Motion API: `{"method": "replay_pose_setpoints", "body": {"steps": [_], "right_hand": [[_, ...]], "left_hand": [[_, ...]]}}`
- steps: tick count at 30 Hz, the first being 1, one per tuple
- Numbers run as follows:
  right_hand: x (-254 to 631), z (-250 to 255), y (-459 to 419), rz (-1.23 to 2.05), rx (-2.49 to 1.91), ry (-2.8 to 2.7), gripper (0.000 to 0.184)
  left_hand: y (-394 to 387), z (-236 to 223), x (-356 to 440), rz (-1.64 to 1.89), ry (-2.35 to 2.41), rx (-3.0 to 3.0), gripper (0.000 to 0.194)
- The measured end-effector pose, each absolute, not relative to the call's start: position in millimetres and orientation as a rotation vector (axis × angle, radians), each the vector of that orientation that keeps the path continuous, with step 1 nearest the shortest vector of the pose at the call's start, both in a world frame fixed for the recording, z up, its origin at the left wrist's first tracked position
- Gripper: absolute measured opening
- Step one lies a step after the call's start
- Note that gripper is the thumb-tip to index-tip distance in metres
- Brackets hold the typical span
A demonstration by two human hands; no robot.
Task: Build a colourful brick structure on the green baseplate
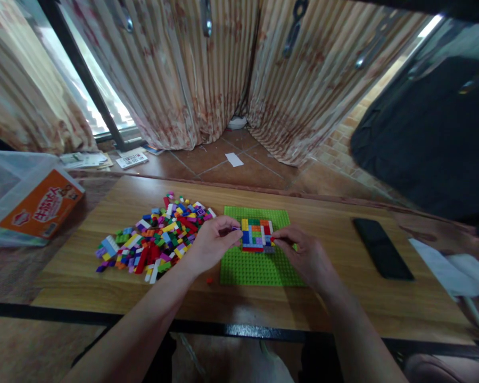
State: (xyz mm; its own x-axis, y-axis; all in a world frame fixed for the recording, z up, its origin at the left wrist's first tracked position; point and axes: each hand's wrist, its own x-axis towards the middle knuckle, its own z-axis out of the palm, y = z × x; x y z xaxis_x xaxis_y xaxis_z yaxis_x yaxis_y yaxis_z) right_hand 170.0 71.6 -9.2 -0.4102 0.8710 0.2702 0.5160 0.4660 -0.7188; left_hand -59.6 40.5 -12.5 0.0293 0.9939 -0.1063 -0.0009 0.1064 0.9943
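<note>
A green baseplate (pixel 251 270) lies on the wooden table, bearing a block of many-coloured toy bricks (pixel 256 235) set close together. At the left side of that block, my left hand (pixel 215 239) is closed in a pinch on a small purple brick (pixel 235 228). My right hand (pixel 301 250) pinches a small red brick (pixel 273 239) at the block's right edge; the fingertips partly cover it. Left of the baseplate spreads a heap of loose bricks (pixel 159 234). One orange brick (pixel 209 280) lies apart, near my left wrist.
A black phone (pixel 382 248) lies on the table (pixel 343 229) at the right, with white papers (pixel 451 268) beyond it. A clear plastic box (pixel 19 159) with an orange label stands at the left. Curtains (pixel 175 74) hang behind the table.
</note>
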Motion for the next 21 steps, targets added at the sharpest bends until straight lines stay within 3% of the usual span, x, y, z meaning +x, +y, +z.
{"method": "replay_pose_setpoints", "body": {"steps": [21], "right_hand": [[170,-24,75,0.512,-1.037,-2.338,0.017]], "left_hand": [[40,-13,-61,1.109,1.212,1.082,0.016]]}}
